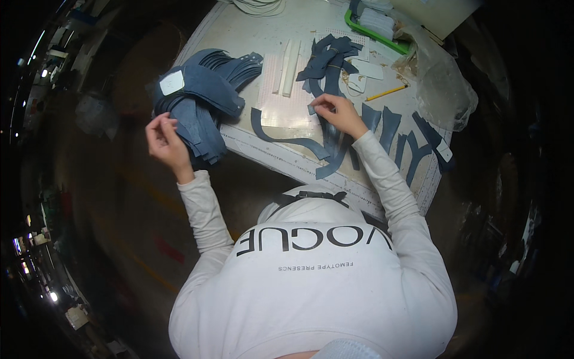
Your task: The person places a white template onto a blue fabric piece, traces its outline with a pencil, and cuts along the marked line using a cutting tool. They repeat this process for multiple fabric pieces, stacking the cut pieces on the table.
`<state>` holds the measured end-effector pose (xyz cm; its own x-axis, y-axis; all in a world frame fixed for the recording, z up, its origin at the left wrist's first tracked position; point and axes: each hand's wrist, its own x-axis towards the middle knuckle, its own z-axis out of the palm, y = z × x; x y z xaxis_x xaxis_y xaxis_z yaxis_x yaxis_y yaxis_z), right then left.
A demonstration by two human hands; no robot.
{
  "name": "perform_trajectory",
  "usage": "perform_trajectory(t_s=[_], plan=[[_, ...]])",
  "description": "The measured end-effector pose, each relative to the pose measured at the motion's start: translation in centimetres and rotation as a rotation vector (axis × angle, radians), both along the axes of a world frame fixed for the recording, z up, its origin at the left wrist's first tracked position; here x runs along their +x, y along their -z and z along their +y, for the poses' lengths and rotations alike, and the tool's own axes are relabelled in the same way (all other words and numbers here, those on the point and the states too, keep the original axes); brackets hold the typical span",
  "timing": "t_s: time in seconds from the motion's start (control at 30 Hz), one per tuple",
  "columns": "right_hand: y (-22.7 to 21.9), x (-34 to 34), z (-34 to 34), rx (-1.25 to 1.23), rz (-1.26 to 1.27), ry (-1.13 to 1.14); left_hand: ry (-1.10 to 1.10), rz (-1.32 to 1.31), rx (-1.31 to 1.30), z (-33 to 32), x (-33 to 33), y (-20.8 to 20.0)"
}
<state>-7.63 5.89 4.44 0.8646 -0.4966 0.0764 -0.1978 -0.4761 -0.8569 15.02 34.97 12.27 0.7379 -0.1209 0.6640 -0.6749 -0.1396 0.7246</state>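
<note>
Beside the stack of dark blue, leather-like cut pieces (203,110) at the table's left edge is my left hand (166,143). Its fingers are curled together, and whether anything lies between them cannot be made out. A white card (173,83) rests on top of that stack. Over the table my right hand (341,113) is closed, pinching a small blue piece (311,110) between thumb and fingers. Just behind it lies a tied bundle of blue strips (332,57). A long curved blue strip (287,140) lies near the front edge, left of my right hand.
Several blue strips (390,128) and a Y-shaped piece (417,158) lie to the right. A yellow pencil (387,93), pale bars (290,69) on a printed sheet (272,110), a green tray (376,37) and a clear plastic bag (442,90) are on the table (251,27).
</note>
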Motion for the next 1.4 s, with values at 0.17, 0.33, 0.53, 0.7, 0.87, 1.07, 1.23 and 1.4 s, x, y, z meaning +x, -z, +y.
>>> perform_trajectory(t_s=[0.17, 0.33, 0.53, 0.7, 0.87, 1.07, 1.23, 1.4], plan=[[2.8, -4.6, 5.8, -0.223, 0.026, 0.084, 0.383, 0.436, 0.869, -7.0, -8.9, 6.1], [3.7, -3.8, 9.3, -0.279, -0.007, 0.168, 0.535, -0.089, 0.892, -8.0, -9.5, 10.4], [1.0, -8.8, 6.6, 0.275, 0.029, 0.201, 0.861, -0.019, 0.949, -8.6, -5.3, 12.0], [1.1, -14.6, 5.8, 0.421, 0.063, 0.317, 1.013, -0.079, 0.868, -11.3, -4.8, 10.3], [4.4, -17.0, 7.9, 0.724, -0.133, 0.548, 0.974, 0.02, 0.547, -16.2, -8.0, 9.9], [4.3, -16.1, 10.2, 0.263, 0.137, 0.684, 0.845, 0.008, 0.658, -19.4, -9.8, 8.1], [-2.4, -14.7, 8.9, -0.112, -0.191, 0.497, 1.58, -0.13, 0.65, -20.5, -15.0, 3.0], [-5.3, -12.3, 7.0, 0.551, -0.798, 0.718, 1.572, 0.307, 0.522, -22.5, -18.1, -1.2]])
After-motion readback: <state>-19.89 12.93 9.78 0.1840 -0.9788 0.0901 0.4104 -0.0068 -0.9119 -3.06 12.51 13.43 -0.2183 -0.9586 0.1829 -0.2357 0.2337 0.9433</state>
